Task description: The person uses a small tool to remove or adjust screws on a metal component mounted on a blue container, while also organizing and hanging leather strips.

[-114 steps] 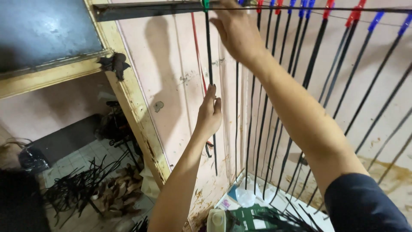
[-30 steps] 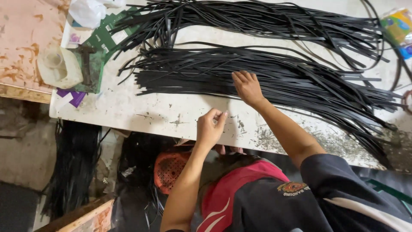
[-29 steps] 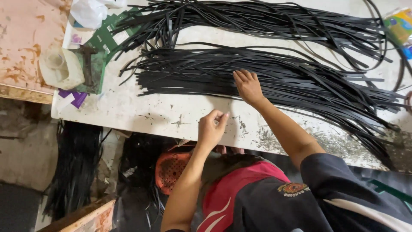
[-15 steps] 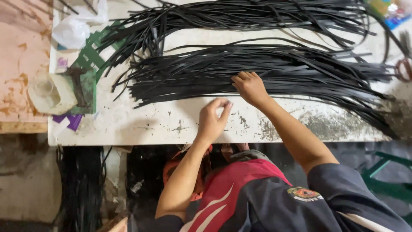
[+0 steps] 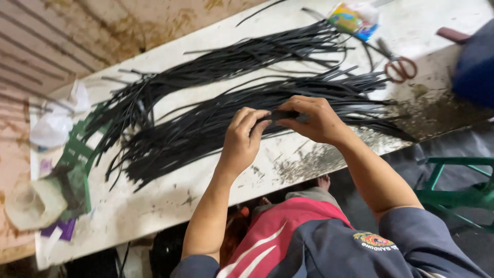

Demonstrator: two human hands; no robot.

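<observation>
My left hand (image 5: pixel 243 138) and my right hand (image 5: pixel 314 119) are raised together above the white table (image 5: pixel 170 198). Both pinch the same black strip (image 5: pixel 282 115), which spans the short gap between their fingertips. Under the hands lies a long spread of black strips (image 5: pixel 206 126). A second bundle of black strips (image 5: pixel 226 59) lies farther back on the table.
Red-handled scissors (image 5: pixel 399 67) and a colourful packet (image 5: pixel 354 18) lie at the far right of the table. A green plastic piece (image 5: pixel 77 159), a tape roll (image 5: pixel 33 203) and a white bag (image 5: pixel 54 123) sit at the left end. A green stool (image 5: pixel 458 188) stands at the right.
The view swung from the hanging strips down to the table. My hands, earlier resting on the table and the strips, have lifted and come together, pinching one black strip.
</observation>
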